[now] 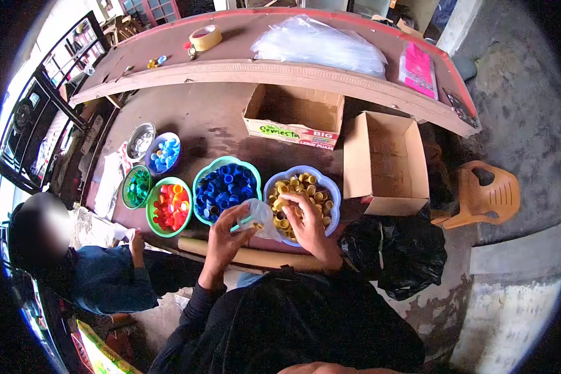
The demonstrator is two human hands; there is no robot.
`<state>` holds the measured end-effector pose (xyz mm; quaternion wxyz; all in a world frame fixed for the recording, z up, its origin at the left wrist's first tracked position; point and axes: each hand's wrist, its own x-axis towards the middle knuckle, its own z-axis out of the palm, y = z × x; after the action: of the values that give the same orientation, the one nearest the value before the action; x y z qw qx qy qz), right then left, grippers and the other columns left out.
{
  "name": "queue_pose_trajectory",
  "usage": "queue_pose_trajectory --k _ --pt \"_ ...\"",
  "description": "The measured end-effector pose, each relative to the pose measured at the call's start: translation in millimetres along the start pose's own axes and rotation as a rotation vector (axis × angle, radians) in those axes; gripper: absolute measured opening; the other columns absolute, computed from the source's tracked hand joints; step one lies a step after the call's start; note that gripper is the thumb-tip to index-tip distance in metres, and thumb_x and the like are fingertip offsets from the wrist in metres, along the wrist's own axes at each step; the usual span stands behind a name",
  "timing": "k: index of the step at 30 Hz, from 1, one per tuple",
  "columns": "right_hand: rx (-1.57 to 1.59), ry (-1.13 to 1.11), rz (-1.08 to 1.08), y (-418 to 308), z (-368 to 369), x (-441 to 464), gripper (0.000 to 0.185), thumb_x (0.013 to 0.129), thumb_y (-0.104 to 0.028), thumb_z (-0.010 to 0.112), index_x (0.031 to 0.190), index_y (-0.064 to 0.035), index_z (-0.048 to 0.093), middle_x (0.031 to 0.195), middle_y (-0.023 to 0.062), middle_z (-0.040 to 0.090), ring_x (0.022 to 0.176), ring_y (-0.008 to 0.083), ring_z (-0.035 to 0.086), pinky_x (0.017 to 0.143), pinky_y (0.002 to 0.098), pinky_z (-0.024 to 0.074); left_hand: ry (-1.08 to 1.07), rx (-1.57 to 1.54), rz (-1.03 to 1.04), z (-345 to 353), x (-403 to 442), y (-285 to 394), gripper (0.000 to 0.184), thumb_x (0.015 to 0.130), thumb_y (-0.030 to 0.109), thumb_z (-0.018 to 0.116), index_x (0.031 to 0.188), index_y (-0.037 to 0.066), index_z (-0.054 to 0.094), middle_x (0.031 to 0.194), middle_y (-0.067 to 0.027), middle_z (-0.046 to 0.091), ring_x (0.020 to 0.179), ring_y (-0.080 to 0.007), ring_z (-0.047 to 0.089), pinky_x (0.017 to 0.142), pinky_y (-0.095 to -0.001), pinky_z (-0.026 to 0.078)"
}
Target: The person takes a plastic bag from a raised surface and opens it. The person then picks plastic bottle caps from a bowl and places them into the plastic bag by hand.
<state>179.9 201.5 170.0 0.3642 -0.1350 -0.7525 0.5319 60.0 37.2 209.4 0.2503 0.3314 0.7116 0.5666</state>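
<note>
My left hand point(226, 235) is closed on a clear plastic bag point(262, 219), holding it in front of the baskets with a few gold bits visible inside. Beside it, my right hand point(306, 227) reaches over a lavender basket point(335, 198) full of gold bottle caps point(321, 196). Its thumb and fingertips pinch a gold cap point(279, 204) by the bag's mouth, partly hidden by the fingers. Just left stands a light green basket point(196, 187) of dark blue caps point(227, 187).
Farther left are bowls of red-orange caps point(170, 209), green caps point(137, 187), light blue caps point(164, 154) and whitish pieces point(141, 140). Two open cardboard boxes point(293, 112) point(386, 162) stand behind and right. A black plastic bag point(396, 252) lies right. A co-worker's hand point(136, 242) is left.
</note>
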Motion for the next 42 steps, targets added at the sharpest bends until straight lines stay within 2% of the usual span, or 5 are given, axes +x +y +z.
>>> queue_pose_trajectory --k 4,19,23,25,42 --pt "0.121 -0.030 -0.021 -12 22 4 0.027 0.088 -0.002 0.060 0.115 -0.0020 0.056 0.095 0.0119 0.063 0.082 0.0216 0.063 0.073 0.0322 0.0497 0.016 0.014 0.014 -2 -16 -7 0.055 0.074 0.000 0.074 0.126 -0.001 0.055 0.125 -0.0099 0.053 0.112 -0.0175 0.054 0.092 -0.0288 0.047" --pt "0.018 -0.043 -0.148 -9 23 2 0.025 0.086 0.000 0.062 0.111 -0.0025 0.056 0.095 0.0118 0.061 0.086 0.0231 0.062 0.075 0.0323 0.0492 0.030 0.027 -0.114 2 -20 -10 0.055 0.075 0.001 0.074 0.127 -0.001 0.055 0.124 -0.0091 0.053 0.108 -0.0162 0.056 0.083 -0.0267 0.050" --pt "0.078 0.047 0.121 32 7 0 0.020 0.090 -0.010 0.060 0.109 -0.0038 0.056 0.100 0.0098 0.064 0.090 0.0183 0.064 0.074 0.0289 0.0518 0.030 -0.023 -0.129 0 -18 -13 0.056 0.076 -0.001 0.073 0.128 -0.001 0.054 0.125 -0.0092 0.051 0.110 -0.0175 0.056 0.082 -0.0263 0.050" --pt "0.206 0.095 0.250 59 -10 -3 0.021 0.092 -0.003 0.057 0.112 0.0003 0.055 0.105 0.0112 0.061 0.094 0.0160 0.062 0.080 0.0263 0.0512 0.048 -0.020 -0.126 -1 -16 -19 0.056 0.076 -0.001 0.073 0.128 -0.001 0.054 0.125 -0.0092 0.051 0.110 -0.0176 0.055 0.083 -0.0266 0.050" --pt "0.205 0.115 0.439 83 -51 -49 0.026 0.094 -0.005 0.056 0.118 0.0037 0.052 0.109 0.0086 0.058 0.098 0.0126 0.059 0.086 0.0254 0.0472 0.127 -0.157 -0.079 10 18 -27 0.053 0.076 0.001 0.074 0.125 -0.004 0.055 0.120 -0.0111 0.055 0.111 -0.0184 0.056 0.097 -0.0289 0.043"
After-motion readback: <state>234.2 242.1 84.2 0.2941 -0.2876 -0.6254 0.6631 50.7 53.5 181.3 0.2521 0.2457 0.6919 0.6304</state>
